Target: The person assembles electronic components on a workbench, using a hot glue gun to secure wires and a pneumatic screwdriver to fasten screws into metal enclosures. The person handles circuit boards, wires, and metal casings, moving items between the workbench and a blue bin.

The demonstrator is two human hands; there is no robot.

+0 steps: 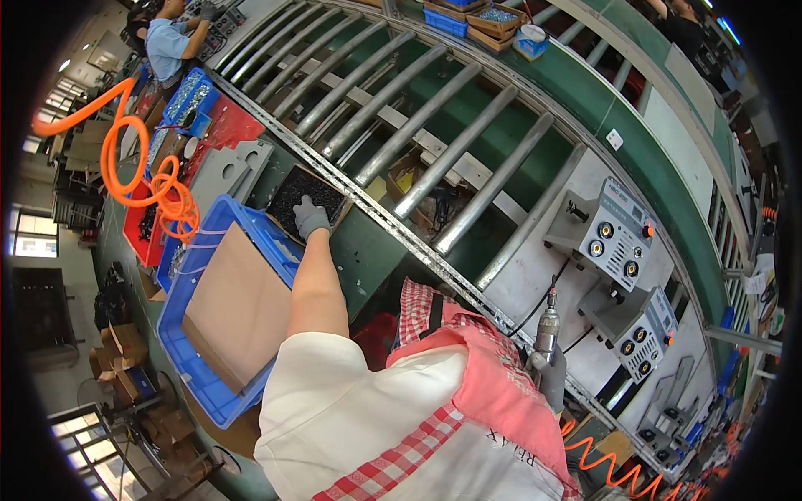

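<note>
My left hand (312, 219), in a grey glove, reaches into a shallow box of small black screws (292, 190). Its fingers are bent together down at the screws; whatever is between them is too small to make out. Down at the right, my gloved right hand (550, 381) is wrapped round a metal power screwdriver (547, 327). The tool stands bit upward beside the roller conveyor's near rail. Two grey control units (616, 236) with black knobs and round sockets, the second unit (643, 338) nearer me, sit just beyond it.
A roller conveyor (451, 150) crosses ahead. Left of my arm stands a blue crate (182, 355) with a cardboard sheet (242, 296). An orange coiled hose (125, 159) hangs at the left, near a red bin (142, 238). A co-worker (171, 42) is at the far left.
</note>
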